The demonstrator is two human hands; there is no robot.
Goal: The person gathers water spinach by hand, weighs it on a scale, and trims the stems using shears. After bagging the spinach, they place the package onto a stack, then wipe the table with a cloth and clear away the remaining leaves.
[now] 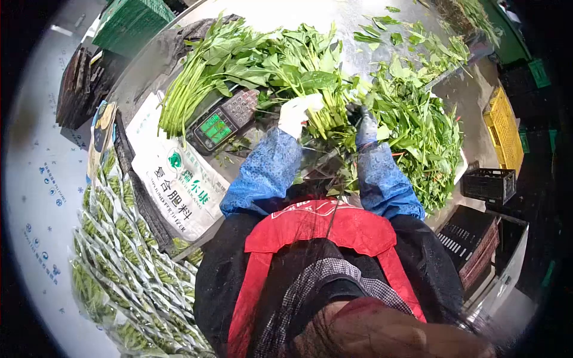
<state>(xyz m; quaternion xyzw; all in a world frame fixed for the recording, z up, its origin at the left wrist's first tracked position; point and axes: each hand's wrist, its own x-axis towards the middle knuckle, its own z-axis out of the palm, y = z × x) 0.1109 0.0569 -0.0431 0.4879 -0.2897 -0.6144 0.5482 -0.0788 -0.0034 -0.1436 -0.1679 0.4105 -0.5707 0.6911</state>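
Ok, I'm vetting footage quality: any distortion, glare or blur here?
Head view: heavy fisheye bending, black vignetted corners; glare on the steel table at top; greens between the left hand and right hand fairly sharp; close foreground at the bottom blurred.

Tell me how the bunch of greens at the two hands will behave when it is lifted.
Probably floppy: the bunch of greens is long thin stems with broad soft leaves, so ends should droop past the left hand and right hand. Likely light for its bulk. Loose stems may slip out, since no tie shows.
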